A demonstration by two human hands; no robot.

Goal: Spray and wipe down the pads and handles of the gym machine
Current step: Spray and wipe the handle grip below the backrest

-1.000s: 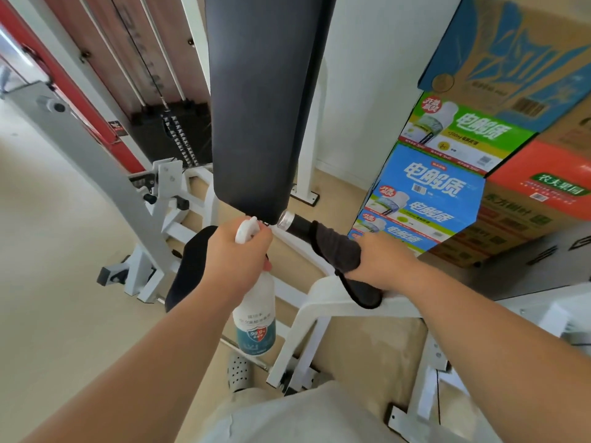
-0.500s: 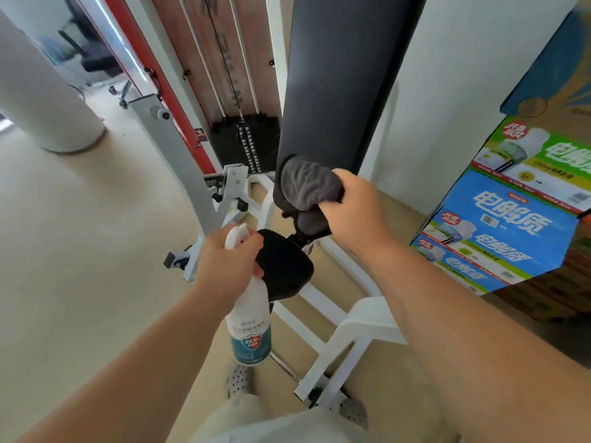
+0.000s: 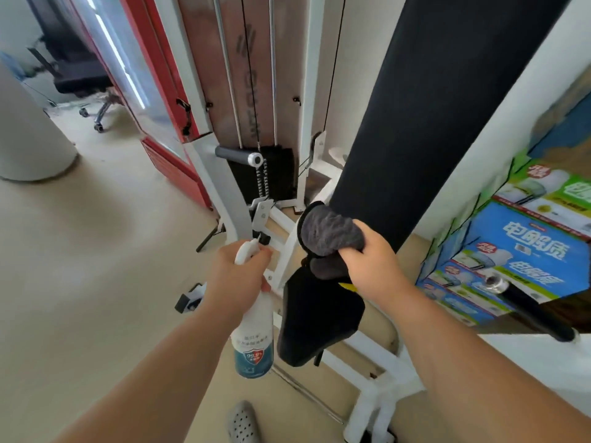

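Note:
My left hand (image 3: 236, 279) grips the neck of a white spray bottle (image 3: 254, 343) with a blue label, held upright beside the machine's black seat pad (image 3: 316, 321). My right hand (image 3: 371, 263) holds a bunched grey cloth (image 3: 329, 235) against the lower end of the long black back pad (image 3: 425, 107). A grey-capped handle (image 3: 238, 156) juts from the white frame on the left. A black handle (image 3: 531, 310) with a chrome end sticks out at the right.
The weight stack (image 3: 271, 174) and cables rise behind the pads. Stacked cartons (image 3: 511, 251) fill the right side. A white pillar (image 3: 28, 132) and an office chair (image 3: 86, 81) stand at far left. A grey perforated shoe (image 3: 244, 423) shows on the floor below.
My right hand left the right-side handle and brought the cloth up to the bottom of the back pad. The view swung left and up; the spray bottle stayed in my left hand.

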